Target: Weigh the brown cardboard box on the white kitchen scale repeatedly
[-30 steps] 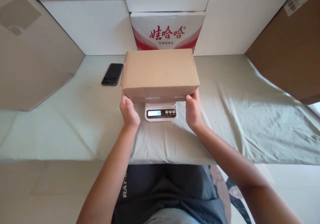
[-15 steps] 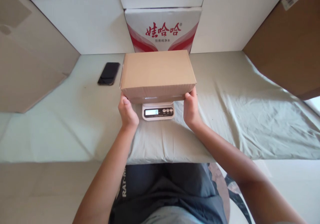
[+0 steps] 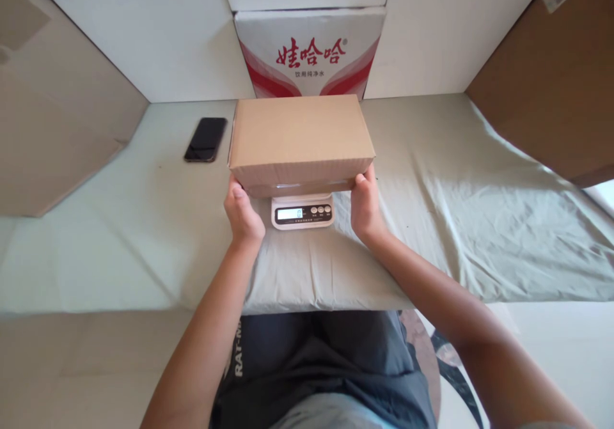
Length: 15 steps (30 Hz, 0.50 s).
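Note:
A brown cardboard box [image 3: 301,132] is gripped between both hands at its two near lower corners. My left hand [image 3: 243,211] is closed on the left corner, thumb against the front face. On the right corner my right hand [image 3: 365,206] is closed in the same way, with most fingers hidden beneath or behind the box. Under the box's front edge shows a white digital scale [image 3: 303,224], whose lit display reads 0. The box covers the scale's platform, and I cannot tell whether the two touch.
A black smartphone [image 3: 206,139] lies on the pale green cloth [image 3: 158,243] left of the box. White boxes [image 3: 158,45] and a red-and-white printed carton [image 3: 309,52] stand along the back. Large brown cartons flank the left [image 3: 62,116] and right [image 3: 547,90] sides.
Almost nothing differs. The whole view shifts slightly; both hands keep their grip on the cardboard box, and the scale's display still shows 0.

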Motion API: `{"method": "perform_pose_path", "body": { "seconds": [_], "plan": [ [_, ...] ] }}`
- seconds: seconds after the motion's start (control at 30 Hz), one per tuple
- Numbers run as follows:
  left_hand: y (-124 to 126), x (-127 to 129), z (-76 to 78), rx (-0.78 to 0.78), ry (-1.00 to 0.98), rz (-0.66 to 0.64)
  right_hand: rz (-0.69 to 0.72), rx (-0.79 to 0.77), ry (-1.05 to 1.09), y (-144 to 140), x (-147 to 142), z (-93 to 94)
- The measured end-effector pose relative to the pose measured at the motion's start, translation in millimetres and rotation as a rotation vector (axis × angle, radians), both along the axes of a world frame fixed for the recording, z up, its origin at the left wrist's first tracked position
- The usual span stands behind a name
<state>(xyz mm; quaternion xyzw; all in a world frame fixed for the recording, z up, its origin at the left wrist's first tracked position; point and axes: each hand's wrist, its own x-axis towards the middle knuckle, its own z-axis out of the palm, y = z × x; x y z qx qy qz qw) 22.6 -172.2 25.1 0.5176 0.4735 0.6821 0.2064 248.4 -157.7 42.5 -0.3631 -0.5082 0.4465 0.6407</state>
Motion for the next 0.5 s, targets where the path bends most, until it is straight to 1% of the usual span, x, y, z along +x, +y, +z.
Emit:
{"method": "perform_pose_path", "body": {
  "seconds": [0.2, 0.5],
  "plan": [
    [0.7, -1.8, -0.7, 0.005, 0.021, -0.006, 0.012, 0.032, -0.006, 4.1, 0.2, -7.1],
    [1.5, -2.3, -1.5, -0.014, 0.017, -0.018, 0.006, -0.010, -0.014, 3.7, 2.8, -9.0]
  ]
}}
